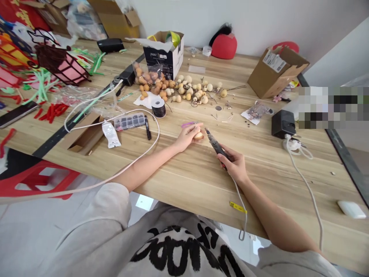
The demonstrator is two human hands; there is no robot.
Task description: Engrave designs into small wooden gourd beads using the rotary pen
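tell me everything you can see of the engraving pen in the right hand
The electric engraving pen has a slim, dark, plastic-looking body that narrows to a small metal tip. The right hand grips it, tilted, with the tip pointing up and left at the small gourd in the left hand. Whether the tip touches the gourd cannot be told. A pale cord seems to run from its rear, under the hand and over the table edge.

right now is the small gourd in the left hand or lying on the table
In the hand: the small gourd is cradled in the fingers of the left hand, not lying loose on the tabletop.
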